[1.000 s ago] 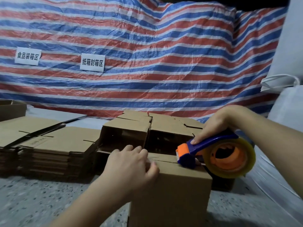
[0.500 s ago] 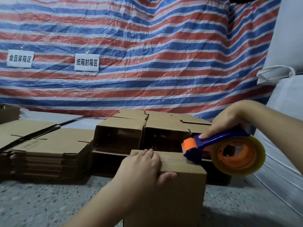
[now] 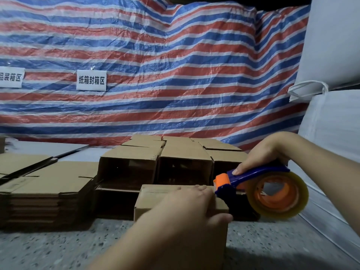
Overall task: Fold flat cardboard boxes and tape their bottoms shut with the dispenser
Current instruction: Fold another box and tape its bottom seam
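Observation:
A folded brown cardboard box (image 3: 150, 203) stands on the speckled floor right in front of me. My left hand (image 3: 187, 211) lies over its top, fingers spread across the flaps and thumb down the right side. My right hand (image 3: 266, 152) grips the blue handle of the tape dispenser (image 3: 253, 184), index finger stretched along it. The dispenser's orange nose sits at the box's top right edge, and its clear tape roll on an orange hub (image 3: 277, 195) hangs off to the right.
Several assembled boxes (image 3: 183, 152) are stacked behind the one I hold. A pile of flat cardboard blanks (image 3: 44, 184) lies at left. White sacks (image 3: 335, 114) rise on the right. A striped tarpaulin (image 3: 155, 65) with white labels hangs behind.
The dispenser has slid rightward along the box top to its right edge. My left hand has moved further over the top, and the box now sits lower and more central in view.

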The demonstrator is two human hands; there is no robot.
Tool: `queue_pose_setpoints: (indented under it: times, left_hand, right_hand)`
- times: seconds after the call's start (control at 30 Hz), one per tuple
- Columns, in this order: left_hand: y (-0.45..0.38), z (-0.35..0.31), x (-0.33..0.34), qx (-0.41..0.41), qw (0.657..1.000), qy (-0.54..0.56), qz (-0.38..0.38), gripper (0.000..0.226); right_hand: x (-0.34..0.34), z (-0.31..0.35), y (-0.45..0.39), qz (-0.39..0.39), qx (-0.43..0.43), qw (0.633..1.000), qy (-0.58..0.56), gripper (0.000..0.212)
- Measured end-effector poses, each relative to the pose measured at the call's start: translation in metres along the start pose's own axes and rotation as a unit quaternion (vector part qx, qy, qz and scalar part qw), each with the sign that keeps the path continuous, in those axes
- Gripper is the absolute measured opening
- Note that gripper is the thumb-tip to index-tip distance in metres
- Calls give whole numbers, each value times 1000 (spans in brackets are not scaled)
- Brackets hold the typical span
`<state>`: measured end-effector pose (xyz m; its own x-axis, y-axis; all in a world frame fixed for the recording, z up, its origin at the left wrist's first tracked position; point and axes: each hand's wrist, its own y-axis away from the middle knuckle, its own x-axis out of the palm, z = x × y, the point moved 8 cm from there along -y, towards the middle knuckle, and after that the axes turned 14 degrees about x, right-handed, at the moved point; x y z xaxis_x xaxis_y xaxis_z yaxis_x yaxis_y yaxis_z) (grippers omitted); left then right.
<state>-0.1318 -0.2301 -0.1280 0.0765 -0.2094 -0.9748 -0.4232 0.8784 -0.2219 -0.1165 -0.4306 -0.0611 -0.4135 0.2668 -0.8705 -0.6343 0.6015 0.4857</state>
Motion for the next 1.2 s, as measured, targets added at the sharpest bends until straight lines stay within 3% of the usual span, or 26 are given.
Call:
queue_pose_setpoints:
  times: [0.33,0.47,0.53,0.6,0.7,0.87,1.0,1.1,1.2]
  left_hand:
    - [-10,0,11,-1,996,-57,-63,59]
    - [-5,-5,4,10,993,-52,-108,44]
    - [-8,-10,-2,20,990,-51,-128,53]
    - [-13,-15,1,16,991,-77,-110,62]
    - [-15,-19,6,-7,989,-112,-93,53]
    - [-16,-18,3,-4,987,-133,-93,52]
    - [-20,-12,5,24,983,-161,-87,54]
    - [-25,-6,14,46,991,-110,-61,56]
    - [-27,-4,13,50,993,-81,-75,48]
  right_hand:
    - [-4,-20,-5,32,-20,999,-17,90]
    - [-9,-39,-8,25,-13,1000,-10,103]
    - [-7,-39,-12,25,-11,1000,-1,100]
    - [-4,-39,-16,24,-10,1000,5,95]
    - [-3,-43,-16,26,-12,1000,-2,99]
    - [3,-36,-11,-6,8,999,50,85]
    - [10,-7,-5,-76,12,991,113,74]
    - [-1,4,15,-124,28,980,151,71]
    - [7,18,27,-169,32,957,236,53]
